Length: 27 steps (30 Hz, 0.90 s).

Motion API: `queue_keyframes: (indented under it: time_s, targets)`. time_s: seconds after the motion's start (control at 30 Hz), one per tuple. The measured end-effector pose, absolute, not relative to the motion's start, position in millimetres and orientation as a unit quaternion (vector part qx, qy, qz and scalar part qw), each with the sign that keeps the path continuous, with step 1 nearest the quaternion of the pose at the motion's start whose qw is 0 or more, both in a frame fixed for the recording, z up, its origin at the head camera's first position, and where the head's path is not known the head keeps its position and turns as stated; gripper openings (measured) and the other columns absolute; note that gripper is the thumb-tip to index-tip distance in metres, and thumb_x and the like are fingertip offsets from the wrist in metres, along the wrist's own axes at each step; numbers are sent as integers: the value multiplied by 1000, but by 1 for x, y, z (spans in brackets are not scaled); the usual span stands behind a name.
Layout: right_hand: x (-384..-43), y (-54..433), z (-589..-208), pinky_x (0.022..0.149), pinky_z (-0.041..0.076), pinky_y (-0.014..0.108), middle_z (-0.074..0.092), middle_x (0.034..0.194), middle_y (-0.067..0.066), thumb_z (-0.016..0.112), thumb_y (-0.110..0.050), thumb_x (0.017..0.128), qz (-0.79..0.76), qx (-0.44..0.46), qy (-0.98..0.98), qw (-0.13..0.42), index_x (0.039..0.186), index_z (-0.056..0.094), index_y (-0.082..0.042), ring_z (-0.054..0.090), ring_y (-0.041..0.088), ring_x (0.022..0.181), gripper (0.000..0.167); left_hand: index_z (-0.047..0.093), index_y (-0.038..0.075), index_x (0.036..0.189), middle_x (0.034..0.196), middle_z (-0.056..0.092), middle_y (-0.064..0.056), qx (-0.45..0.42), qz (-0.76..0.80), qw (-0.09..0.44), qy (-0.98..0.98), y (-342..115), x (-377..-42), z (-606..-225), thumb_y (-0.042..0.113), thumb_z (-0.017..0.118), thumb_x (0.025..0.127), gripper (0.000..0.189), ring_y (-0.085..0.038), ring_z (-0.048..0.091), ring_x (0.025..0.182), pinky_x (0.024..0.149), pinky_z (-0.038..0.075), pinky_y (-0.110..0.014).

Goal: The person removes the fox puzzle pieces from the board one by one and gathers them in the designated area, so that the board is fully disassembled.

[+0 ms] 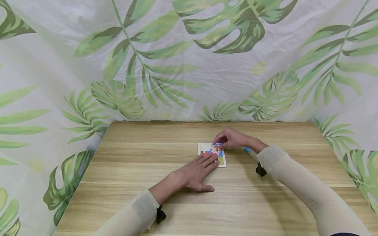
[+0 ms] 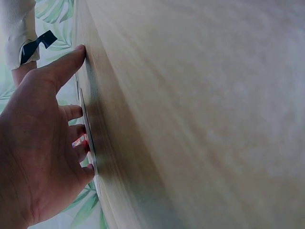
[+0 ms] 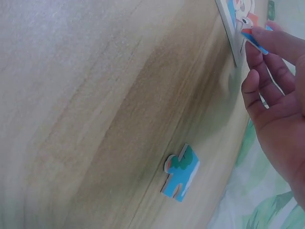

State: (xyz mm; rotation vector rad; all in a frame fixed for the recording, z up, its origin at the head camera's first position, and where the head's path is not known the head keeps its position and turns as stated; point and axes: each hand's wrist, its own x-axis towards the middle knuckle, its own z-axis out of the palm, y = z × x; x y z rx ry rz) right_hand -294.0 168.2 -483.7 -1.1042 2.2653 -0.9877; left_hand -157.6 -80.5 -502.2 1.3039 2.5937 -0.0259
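Note:
A white-bordered puzzle board [image 1: 223, 163] with a colourful picture lies on the wooden table. My left hand [image 1: 198, 172] rests on its lower left part, fingers spread and thumb out on the wood; in the left wrist view the fingertips of the left hand [image 2: 40, 138] touch the board's surface. Over the board's upper right corner, my right hand [image 1: 231, 138] pinches a blue and orange puzzle piece [image 3: 256, 39] between thumb and fingers. Another puzzle piece [image 3: 181, 174], blue and green, lies loose on the table, partly hidden behind the right wrist in the head view.
The wood-grain table [image 1: 133, 157] ends at a back edge, beyond which hangs a leaf-patterned cloth [image 1: 165, 65]. A small black camera sits on each wrist, at the left sleeve [image 1: 160, 214] and the right sleeve [image 1: 261, 169].

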Motion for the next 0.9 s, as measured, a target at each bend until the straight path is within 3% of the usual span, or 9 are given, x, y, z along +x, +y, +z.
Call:
queue_keyframes:
  time_s: [0.37,0.57,0.9]
  targets:
    - [-293,183,-477,80,59,29,77,109,14,75,1,96,-396,-381,804,227,121,76,4,70,25,95,25,17,14,172,179,5,-8,446,-10,115,887,-80,-157,-502,73,50,101,98,-27,2,165,133,14,-47]
    - [-292,194,-477,76,58,25,77,106,12,74,1,97,-396,-372,806,234,123,75,4,70,22,92,26,16,14,172,179,5,-8,446,-6,116,887,-80,-157,-503,73,50,100,98,-26,2,165,133,14,-47]
    - [-289,222,-468,78,62,39,75,108,13,70,-3,101,-399,-342,813,249,127,73,5,71,21,92,27,16,15,172,179,5,-7,445,-9,113,888,-80,-158,-504,73,49,100,98,-25,2,165,133,12,-47]
